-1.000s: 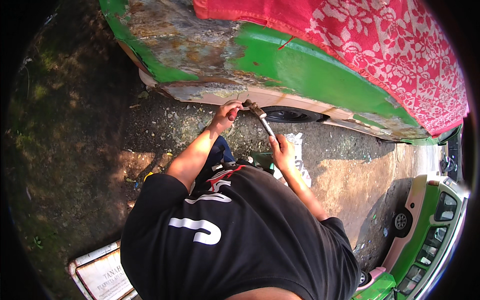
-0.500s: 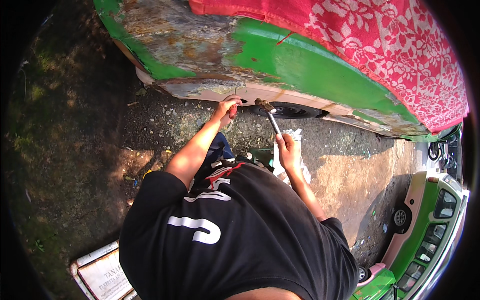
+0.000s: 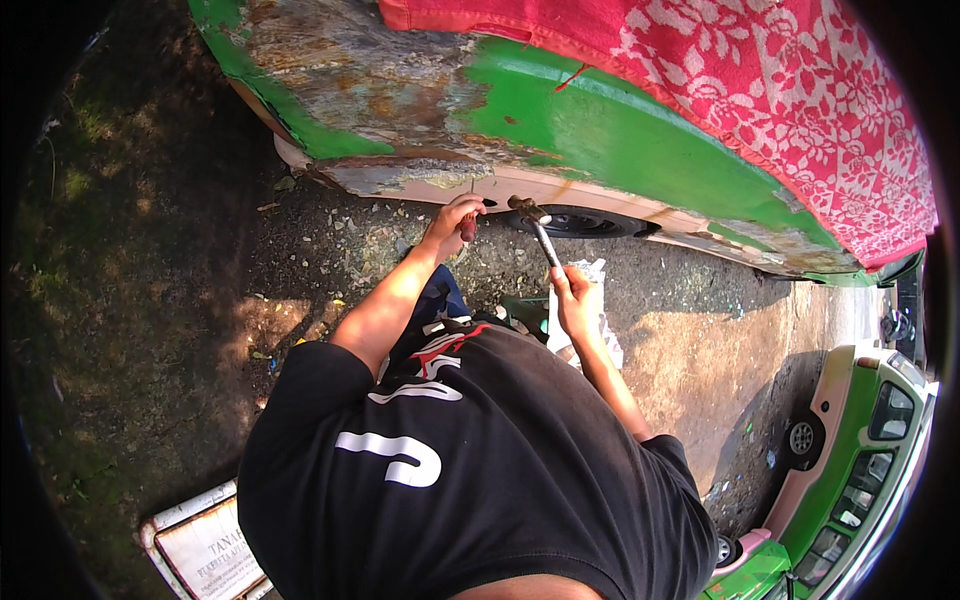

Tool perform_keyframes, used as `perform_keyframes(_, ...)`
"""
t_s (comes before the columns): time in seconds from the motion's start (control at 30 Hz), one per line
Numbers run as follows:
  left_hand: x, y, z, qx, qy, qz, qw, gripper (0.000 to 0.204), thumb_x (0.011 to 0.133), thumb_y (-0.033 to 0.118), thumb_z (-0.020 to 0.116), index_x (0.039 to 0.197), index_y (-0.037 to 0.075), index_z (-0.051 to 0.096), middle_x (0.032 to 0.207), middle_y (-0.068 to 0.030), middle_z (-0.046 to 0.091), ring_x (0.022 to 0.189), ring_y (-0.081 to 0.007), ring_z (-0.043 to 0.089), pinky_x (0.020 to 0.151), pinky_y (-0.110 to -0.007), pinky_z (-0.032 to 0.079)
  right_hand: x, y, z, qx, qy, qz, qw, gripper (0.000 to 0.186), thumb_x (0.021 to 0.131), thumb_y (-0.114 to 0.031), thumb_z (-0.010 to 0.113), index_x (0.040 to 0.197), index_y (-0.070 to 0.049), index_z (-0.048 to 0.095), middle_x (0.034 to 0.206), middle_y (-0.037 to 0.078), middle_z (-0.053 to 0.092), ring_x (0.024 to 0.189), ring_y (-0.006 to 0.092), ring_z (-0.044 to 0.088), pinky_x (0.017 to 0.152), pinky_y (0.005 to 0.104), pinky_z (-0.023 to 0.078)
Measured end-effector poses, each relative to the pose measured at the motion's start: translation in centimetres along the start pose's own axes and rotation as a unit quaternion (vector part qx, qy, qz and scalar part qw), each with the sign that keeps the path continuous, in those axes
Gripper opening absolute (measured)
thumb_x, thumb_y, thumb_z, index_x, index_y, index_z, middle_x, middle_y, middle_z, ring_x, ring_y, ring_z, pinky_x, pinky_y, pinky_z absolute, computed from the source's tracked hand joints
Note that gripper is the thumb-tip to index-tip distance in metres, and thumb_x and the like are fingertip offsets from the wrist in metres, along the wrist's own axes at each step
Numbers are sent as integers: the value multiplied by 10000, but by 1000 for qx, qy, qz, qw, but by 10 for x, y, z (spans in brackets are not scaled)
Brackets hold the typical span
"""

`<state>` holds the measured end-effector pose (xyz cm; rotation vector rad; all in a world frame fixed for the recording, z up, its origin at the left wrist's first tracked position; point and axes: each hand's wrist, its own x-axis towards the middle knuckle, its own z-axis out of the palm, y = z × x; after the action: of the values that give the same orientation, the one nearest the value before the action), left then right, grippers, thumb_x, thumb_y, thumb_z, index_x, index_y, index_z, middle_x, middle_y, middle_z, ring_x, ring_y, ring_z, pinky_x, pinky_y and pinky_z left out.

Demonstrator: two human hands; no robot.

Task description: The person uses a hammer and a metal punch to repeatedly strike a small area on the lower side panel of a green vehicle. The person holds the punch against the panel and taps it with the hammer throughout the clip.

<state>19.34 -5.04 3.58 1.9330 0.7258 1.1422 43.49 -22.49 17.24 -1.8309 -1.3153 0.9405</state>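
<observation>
My left hand (image 3: 455, 219) is closed round a red-handled screwdriver (image 3: 469, 227). Its thin shaft points up to the lower edge of the green and pink car body (image 3: 590, 110), where the paint is stripped and rusty. In my right hand (image 3: 577, 301) is a hammer (image 3: 543, 231), gripped by its handle. The hammer's worn metal head (image 3: 529, 209) hangs right of the screwdriver, in front of the car's wheel (image 3: 585, 222), apart from the screwdriver. The exact spot where the shaft tip meets the panel is too small to make out.
A red towel with white flowers (image 3: 760, 90) drapes over the car. Crumbly debris lies on the ground (image 3: 340, 240) below the panel. A white bag (image 3: 592, 345) is beneath my right arm. Behind me are a white signboard (image 3: 205, 545) and a green and pink van (image 3: 840, 470).
The red handle in my left hand has shifted slightly. My right hand and the hammer stay nearly where they were.
</observation>
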Motion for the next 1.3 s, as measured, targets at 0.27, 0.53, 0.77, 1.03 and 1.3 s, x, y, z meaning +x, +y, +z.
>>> perform_keyframes(0.27,9,27,-4,68,10,-25,997,300,727,-137,590,983,18,620,1091,-130,643,1046,-275,633,897,-328,483,-1,9,5,39,10,-13,999,326,967,-308,582,854,-7,640,596,-19,489,568,72,425,522,271,356)
perform_keyframes(0.53,20,39,-7,67,10,-20,997,313,695,-121,545,962,36,588,1001,-72,603,871,-228,590,775,-296,475,-14,-5,6,-16,3,-139,990,268,948,-283,593,926,-20,641,664,135,594,591,267,588,575,378,450)
perform_keyframes(0.77,26,28,-17,-58,-24,-130,990,314,695,-111,557,967,42,595,1001,-52,596,848,-180,567,764,-281,473,-9,-13,30,-98,-31,-180,978,222,921,-263,637,928,-40,634,724,158,633,617,357,623,565,413,479)
perform_keyframes(1.03,25,20,-15,-1,-37,-55,998,263,714,-114,558,926,39,588,904,-69,607,798,-213,577,725,-298,460,-5,-10,39,-118,-30,-146,982,241,930,-279,625,922,-39,640,692,153,627,636,331,649,568,410,481)
perform_keyframes(1.3,28,10,-18,-35,-49,-147,987,217,742,-48,558,942,30,587,906,-55,583,831,-171,539,758,-296,435,-4,-16,36,-120,-18,-121,985,218,932,-259,621,929,-42,643,652,154,608,578,343,623,537,417,461)
